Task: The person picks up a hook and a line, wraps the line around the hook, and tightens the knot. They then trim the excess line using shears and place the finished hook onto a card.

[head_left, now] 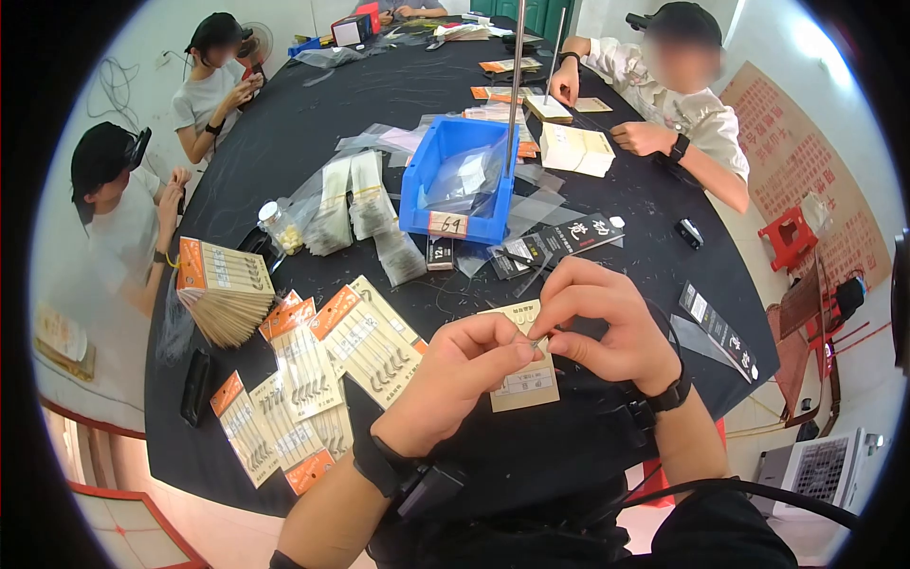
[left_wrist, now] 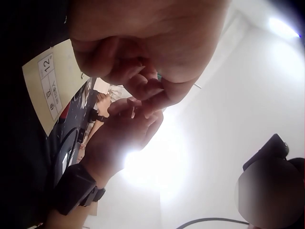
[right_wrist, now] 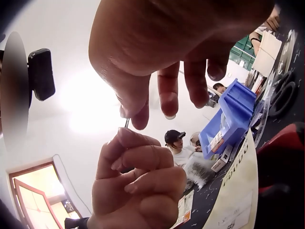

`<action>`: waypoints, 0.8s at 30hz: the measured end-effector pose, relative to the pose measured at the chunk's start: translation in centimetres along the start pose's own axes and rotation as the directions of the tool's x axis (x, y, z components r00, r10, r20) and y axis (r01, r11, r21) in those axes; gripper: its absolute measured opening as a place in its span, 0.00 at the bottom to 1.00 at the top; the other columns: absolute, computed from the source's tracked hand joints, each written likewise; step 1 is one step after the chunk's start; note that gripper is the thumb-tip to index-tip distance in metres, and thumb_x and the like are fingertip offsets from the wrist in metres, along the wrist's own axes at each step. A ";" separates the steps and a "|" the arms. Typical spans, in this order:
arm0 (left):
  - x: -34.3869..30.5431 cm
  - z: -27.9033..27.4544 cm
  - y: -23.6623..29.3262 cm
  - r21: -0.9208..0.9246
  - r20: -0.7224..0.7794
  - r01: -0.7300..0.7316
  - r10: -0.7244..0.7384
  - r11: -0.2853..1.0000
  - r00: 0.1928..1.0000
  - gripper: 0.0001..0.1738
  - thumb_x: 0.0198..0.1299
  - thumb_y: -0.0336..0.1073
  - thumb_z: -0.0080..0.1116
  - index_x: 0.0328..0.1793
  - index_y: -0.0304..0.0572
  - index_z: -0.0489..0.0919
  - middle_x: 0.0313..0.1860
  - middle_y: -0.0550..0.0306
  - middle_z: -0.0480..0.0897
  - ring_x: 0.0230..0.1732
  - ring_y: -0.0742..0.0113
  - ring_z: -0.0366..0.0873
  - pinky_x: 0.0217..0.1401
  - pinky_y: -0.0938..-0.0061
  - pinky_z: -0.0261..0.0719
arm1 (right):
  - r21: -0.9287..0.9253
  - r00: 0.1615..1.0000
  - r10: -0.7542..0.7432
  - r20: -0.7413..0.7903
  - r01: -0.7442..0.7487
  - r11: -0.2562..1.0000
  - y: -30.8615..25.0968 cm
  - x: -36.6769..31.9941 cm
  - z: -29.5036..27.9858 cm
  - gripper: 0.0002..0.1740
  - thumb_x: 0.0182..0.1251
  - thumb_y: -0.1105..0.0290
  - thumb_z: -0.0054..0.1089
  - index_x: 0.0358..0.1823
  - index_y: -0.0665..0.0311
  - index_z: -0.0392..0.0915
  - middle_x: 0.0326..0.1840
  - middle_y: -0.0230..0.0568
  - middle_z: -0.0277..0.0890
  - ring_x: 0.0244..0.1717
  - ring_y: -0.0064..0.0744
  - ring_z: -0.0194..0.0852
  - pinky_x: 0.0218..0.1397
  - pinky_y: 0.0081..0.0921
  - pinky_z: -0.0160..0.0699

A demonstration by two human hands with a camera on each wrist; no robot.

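My left hand point(head_left: 460, 370) and right hand point(head_left: 616, 327) meet fingertip to fingertip above the near edge of the table. Between them is a small, thin metal piece point(right_wrist: 127, 122), pinched by the thumb and forefinger of each hand; I cannot tell its exact kind. The right hand's other fingers hang apart from it, while those of the left point(right_wrist: 138, 186) are curled in. Below the hands lies a cream printed card point(head_left: 526, 394), partly covered by them. The same card point(left_wrist: 53, 90) shows the number 12 in the left wrist view.
Left of the hands lie packs of fishing hooks point(head_left: 365, 337) on orange-topped cards and a fanned card stack point(head_left: 227, 299). A blue bin point(head_left: 455, 180) stands ahead, beside upright metal rods. Black packets point(head_left: 578, 235) lie to its right. Other people sit around the black table point(head_left: 313, 104).
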State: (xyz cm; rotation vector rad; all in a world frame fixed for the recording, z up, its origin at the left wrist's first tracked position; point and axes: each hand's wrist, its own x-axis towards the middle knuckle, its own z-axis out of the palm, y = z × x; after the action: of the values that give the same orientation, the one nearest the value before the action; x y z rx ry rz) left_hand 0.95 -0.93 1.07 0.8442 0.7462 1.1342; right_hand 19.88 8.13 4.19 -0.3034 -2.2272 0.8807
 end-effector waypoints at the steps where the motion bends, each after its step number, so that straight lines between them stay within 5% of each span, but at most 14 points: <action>1: 0.0 0.0 -0.1 0.007 -0.016 0.003 -0.003 1.000 1.000 0.06 0.63 0.35 0.61 0.36 0.42 0.79 0.35 0.65 0.82 0.29 0.85 0.66 0.31 0.86 0.60 | 0.008 1.000 0.011 0.007 -0.011 1.000 0.0 0.0 0.0 0.06 0.54 0.78 0.67 0.33 0.63 0.82 0.33 0.36 0.72 0.28 0.27 0.70 0.28 0.22 0.69; 3: 0.1 0.2 -0.2 0.030 -0.040 0.005 -0.004 1.000 0.999 0.05 0.62 0.34 0.61 0.35 0.43 0.77 0.33 0.65 0.81 0.24 0.84 0.59 0.26 0.85 0.56 | 0.007 1.000 0.017 0.004 -0.017 1.000 -0.1 -0.1 0.1 0.05 0.54 0.77 0.68 0.33 0.63 0.82 0.32 0.36 0.72 0.27 0.27 0.70 0.28 0.22 0.69; 10: 0.0 0.7 0.1 0.025 -0.061 0.043 -0.041 0.999 0.997 0.06 0.63 0.34 0.60 0.36 0.41 0.77 0.28 0.69 0.75 0.23 0.84 0.57 0.26 0.84 0.54 | -0.008 0.996 0.007 -0.090 -0.008 1.000 0.0 -0.1 0.0 0.08 0.48 0.79 0.70 0.30 0.62 0.81 0.30 0.34 0.75 0.30 0.32 0.74 0.29 0.25 0.70; 11: 0.0 0.2 -0.2 -0.021 -0.024 0.050 -0.050 0.999 0.998 0.06 0.64 0.36 0.61 0.37 0.42 0.80 0.33 0.69 0.80 0.28 0.87 0.65 0.30 0.87 0.58 | -0.016 0.995 -0.001 -0.098 0.000 1.000 0.0 -0.1 0.1 0.08 0.47 0.78 0.70 0.30 0.61 0.81 0.29 0.34 0.75 0.30 0.32 0.74 0.30 0.25 0.70; 21: 0.1 0.4 -0.4 0.029 -0.065 0.050 -0.048 0.998 0.997 0.05 0.62 0.33 0.60 0.35 0.42 0.77 0.30 0.67 0.78 0.23 0.83 0.58 0.27 0.83 0.55 | -0.087 0.999 0.024 -0.031 -0.026 0.996 -0.2 -0.4 -0.2 0.06 0.48 0.77 0.69 0.27 0.60 0.81 0.27 0.34 0.74 0.30 0.36 0.74 0.34 0.28 0.70; 24: 0.0 0.3 -0.4 0.059 -0.042 0.043 -0.040 0.997 0.998 0.05 0.62 0.33 0.60 0.35 0.42 0.77 0.30 0.67 0.79 0.23 0.83 0.57 0.27 0.84 0.55 | -0.099 0.998 -0.052 -0.036 0.048 0.994 0.0 -0.2 -0.3 0.06 0.50 0.73 0.69 0.27 0.58 0.80 0.25 0.31 0.72 0.24 0.33 0.71 0.28 0.28 0.65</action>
State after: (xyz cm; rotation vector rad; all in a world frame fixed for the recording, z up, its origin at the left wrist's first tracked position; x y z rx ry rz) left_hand 1.42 -1.03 0.82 0.8540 0.8312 1.0994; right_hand 20.23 8.20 4.17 -0.3064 -2.2368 0.7341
